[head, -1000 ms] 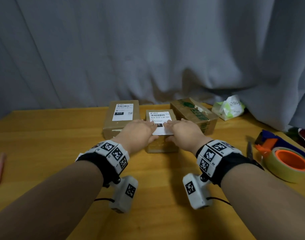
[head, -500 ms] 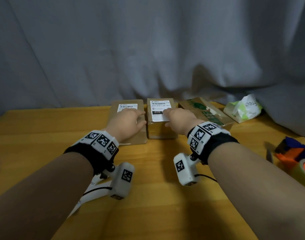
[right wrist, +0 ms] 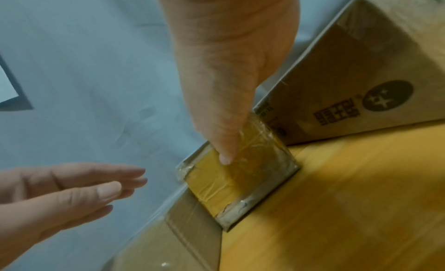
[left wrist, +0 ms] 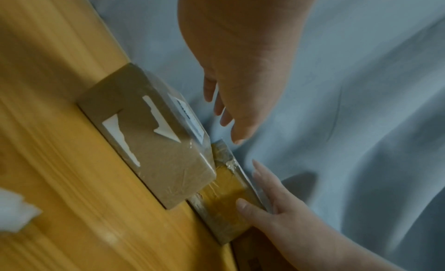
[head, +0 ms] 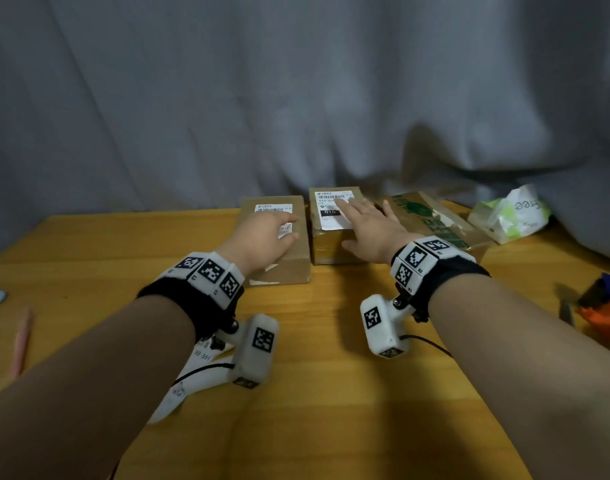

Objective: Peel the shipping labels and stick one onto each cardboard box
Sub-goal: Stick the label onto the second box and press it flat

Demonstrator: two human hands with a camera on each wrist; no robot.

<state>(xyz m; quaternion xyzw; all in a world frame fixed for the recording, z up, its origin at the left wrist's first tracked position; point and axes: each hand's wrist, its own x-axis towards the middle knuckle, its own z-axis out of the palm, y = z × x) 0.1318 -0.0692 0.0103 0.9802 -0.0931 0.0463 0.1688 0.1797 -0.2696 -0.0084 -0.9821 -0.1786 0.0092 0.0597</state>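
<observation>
Right hand [head: 369, 230]: fingers straight and spread, flat over the top of the middle box [head: 331, 244]. Fingertips lie on its label [head: 333, 209]; thumb [right wrist: 225, 151] hangs down the taped front face. Nothing gripped.

Left hand [head: 262, 237]: fingers extended, relaxed, held together. It is above the left box [head: 289, 265], over the lower part of that box's label [head: 273, 208]. Left wrist view shows a gap between fingertips and box top, so contact cannot be confirmed. Nothing held.

Boxes: left box and middle box side by side, touching or nearly so, at the far edge of the table [head: 331, 393]. Each carries a white label on top. Third box [head: 431, 220], green print, angled just right of the middle box; no white label visible on the part that shows.

Under the left forearm: white label backing sheet [head: 178, 393] flat on the table.

Periphery: grey curtain [head: 296, 98] behind; tissue pack [head: 508, 214] far right; orange tape dispenser [head: 601, 310] at right edge; pink pen [head: 21, 341] at left edge.
</observation>
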